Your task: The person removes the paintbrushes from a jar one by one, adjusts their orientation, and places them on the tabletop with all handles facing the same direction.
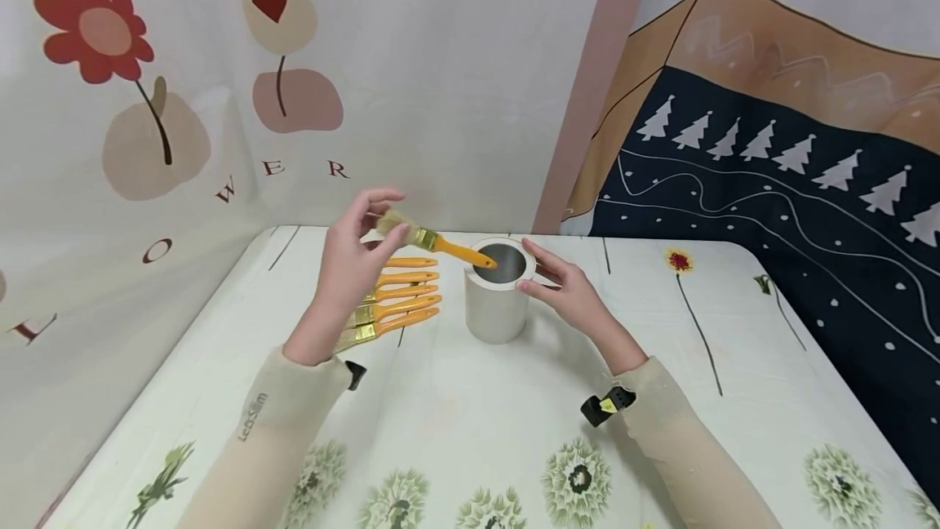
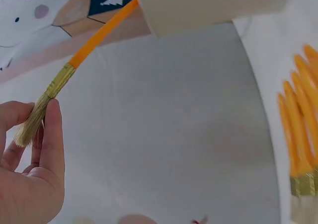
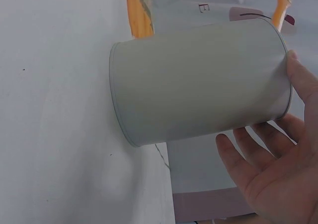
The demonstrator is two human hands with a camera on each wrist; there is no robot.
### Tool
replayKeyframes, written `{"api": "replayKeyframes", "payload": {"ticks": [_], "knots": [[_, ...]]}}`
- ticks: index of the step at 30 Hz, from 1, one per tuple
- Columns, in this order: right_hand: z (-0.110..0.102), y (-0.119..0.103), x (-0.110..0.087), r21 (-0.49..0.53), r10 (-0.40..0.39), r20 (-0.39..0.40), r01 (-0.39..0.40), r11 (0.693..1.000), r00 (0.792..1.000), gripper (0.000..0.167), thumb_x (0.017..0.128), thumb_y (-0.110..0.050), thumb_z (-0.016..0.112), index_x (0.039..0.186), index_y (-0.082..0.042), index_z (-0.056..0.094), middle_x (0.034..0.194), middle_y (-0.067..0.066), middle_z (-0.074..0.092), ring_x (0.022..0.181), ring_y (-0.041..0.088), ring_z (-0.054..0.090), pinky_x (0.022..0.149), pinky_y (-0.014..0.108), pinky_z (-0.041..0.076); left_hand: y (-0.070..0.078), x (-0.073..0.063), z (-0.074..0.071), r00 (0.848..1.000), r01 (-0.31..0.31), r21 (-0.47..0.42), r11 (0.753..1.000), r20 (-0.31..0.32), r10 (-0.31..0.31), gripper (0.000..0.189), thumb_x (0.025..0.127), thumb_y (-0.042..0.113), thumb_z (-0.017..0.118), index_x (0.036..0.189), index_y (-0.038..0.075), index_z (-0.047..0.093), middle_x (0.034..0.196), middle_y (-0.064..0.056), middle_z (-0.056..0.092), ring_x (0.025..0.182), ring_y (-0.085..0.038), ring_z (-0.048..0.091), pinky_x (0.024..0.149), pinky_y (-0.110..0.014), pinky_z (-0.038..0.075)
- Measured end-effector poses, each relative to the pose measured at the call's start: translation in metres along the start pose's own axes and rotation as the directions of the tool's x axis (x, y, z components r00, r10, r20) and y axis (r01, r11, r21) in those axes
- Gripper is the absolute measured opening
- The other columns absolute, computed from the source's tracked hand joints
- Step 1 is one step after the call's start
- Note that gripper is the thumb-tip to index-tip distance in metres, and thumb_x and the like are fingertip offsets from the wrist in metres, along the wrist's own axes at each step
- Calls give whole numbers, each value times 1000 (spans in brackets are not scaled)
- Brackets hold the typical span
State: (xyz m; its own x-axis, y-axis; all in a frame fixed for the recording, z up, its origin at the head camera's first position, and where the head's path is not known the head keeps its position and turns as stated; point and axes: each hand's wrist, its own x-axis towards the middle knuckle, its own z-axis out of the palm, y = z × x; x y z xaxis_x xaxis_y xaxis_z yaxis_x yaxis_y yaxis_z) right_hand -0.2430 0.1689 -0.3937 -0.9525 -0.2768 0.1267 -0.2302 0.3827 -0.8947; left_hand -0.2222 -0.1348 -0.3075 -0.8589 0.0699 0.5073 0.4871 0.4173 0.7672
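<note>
My left hand (image 1: 351, 255) pinches a paintbrush (image 1: 458, 251) by its pale bristles, between thumb and fingers. The brush slants down to the right, and its orange handle tip overlaps the mouth of a white cylindrical can (image 1: 496, 313). In the left wrist view the brush's gold ferrule (image 2: 60, 80) shows just beyond the fingertips. The can stands upright on the table, dark grey inside. At its upper right side my right hand (image 1: 569, 284) holds the rim, with the thumb on the near side and fingers around the far side.
Several more paintbrushes (image 1: 404, 306) lie in a row left of the can, orange handles toward it, bristle ends partly hidden behind the left hand. A flower-printed cloth (image 1: 455, 406) covers the table. Printed curtains (image 1: 455, 88) hang right behind the table's back edge.
</note>
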Motion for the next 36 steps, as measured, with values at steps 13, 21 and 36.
{"api": "replayKeyframes", "payload": {"ticks": [13, 21, 36], "knots": [[0, 2, 1, 3, -23, 1, 23, 1000, 1000, 70, 96, -25, 69, 156, -22, 34, 164, 5, 30, 145, 37, 39, 110, 49, 47, -47, -43, -44, 961, 274, -2, 962, -32, -274, 22, 95, 27, 69, 106, 9, 66, 105, 8, 66, 87, 6, 64, 75, -11, 56], [-2, 0, 0, -1, -24, 3, 24, 1000, 1000, 70, 96, -25, 68, 156, -22, 34, 164, 4, 30, 146, 36, 39, 110, 45, 47, -72, -62, -62, 895, 438, 57, 897, 67, -441, 31, 96, 31, 68, 111, 4, 66, 99, 17, 64, 86, 6, 69, 78, -15, 58], [-1, -2, 0, 6, -11, 7, 11, 1000, 1000, 70, 96, -26, 68, 156, -23, 33, 165, 3, 29, 146, 36, 38, 111, 47, 46, -102, -78, -61, 749, 515, 286, 808, 307, -587, 20, 93, 19, 71, 91, 2, 61, 92, -5, 60, 75, -13, 58, 65, -28, 57]]}}
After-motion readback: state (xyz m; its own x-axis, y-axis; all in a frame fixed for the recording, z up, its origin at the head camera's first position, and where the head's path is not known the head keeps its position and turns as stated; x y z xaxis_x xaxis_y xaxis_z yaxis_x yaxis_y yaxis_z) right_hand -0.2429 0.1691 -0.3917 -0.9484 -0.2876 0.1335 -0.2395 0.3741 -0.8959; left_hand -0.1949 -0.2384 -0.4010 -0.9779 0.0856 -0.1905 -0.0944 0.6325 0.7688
